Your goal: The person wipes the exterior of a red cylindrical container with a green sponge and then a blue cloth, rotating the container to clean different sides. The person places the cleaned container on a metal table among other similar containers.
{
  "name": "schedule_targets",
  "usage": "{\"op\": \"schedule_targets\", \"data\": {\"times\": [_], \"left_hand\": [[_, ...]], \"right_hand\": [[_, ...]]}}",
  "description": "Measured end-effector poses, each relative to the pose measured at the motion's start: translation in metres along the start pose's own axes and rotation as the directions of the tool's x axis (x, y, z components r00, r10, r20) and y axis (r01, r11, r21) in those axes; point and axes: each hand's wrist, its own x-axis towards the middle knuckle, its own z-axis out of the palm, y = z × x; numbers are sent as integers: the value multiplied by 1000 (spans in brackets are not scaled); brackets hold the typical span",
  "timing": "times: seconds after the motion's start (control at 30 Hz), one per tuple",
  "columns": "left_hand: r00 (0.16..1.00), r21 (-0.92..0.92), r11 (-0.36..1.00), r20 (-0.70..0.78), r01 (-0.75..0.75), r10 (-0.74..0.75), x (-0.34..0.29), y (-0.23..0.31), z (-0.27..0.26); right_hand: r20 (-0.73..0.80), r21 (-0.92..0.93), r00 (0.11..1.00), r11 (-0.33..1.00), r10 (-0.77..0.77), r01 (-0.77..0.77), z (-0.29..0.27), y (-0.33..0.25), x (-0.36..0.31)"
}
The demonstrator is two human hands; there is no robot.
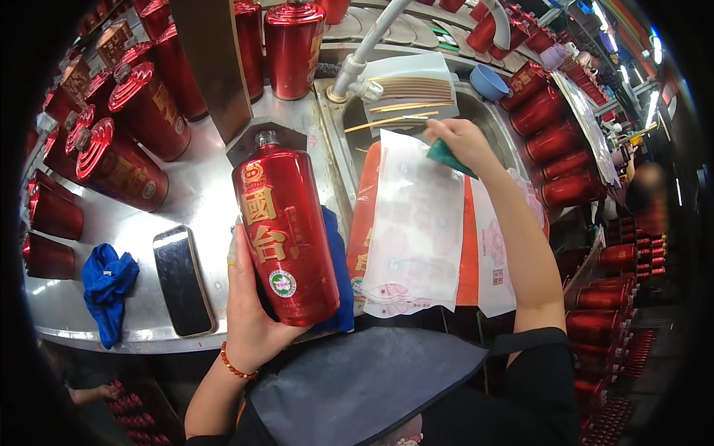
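Observation:
My left hand (pixel 256 308) is closed around the lower part of a glossy red bottle (pixel 286 223) with gold characters and a round green-and-white sticker. The bottle tilts slightly, its uncapped clear neck (pixel 265 138) pointing away from me. Over the sink, my right hand (pixel 462 143) is closed on a flat green scraper-like piece (pixel 448 157); its exact kind is partly hidden by the fingers. Just below that piece lie white translucent sheets (pixel 418 215) with faint pink print, resting on an orange-red board (pixel 470 275). Thin wooden sticks (pixel 398 117) lie by my right fingertips.
Red bottles (pixel 123 167) crowd the metal counter (pixel 141 223) at left. A phone (pixel 181 279) and a blue cloth (pixel 108 286) lie near its front edge. A pipe faucet (pixel 362 63) rises behind the sink, beside a blue bowl (pixel 489 82). More bottles (pixel 550 141) stand at right.

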Motion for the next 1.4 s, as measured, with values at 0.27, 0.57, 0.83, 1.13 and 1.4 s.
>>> {"op": "schedule_targets", "data": {"times": [0.27, 0.57, 0.83, 1.13, 1.4], "left_hand": [[998, -17, 1000, -63, -13, 12, -3, -5, 9], [999, -23, 999, -41, -23, 22, -2, -8, 11], [999, -50, 998, -37, -24, 22, -6, -9, 8], [1000, -46, 999, 8, -15, 16, -5, -12, 6], [988, -17, 990, -73, -139, 138, -9, 28, -20]], "right_hand": [[298, -188, 944, 962, -138, 200, 7, -35, 10], [153, -177, 988, 983, -28, 55, -21, 48, 86], [594, -283, 778, 853, -203, 439, 27, -49, 121], [518, -198, 827, 909, -220, 366, 2, -55, 103], [423, 109, 818, 918, -391, 382, -68, -116, -20]]}}
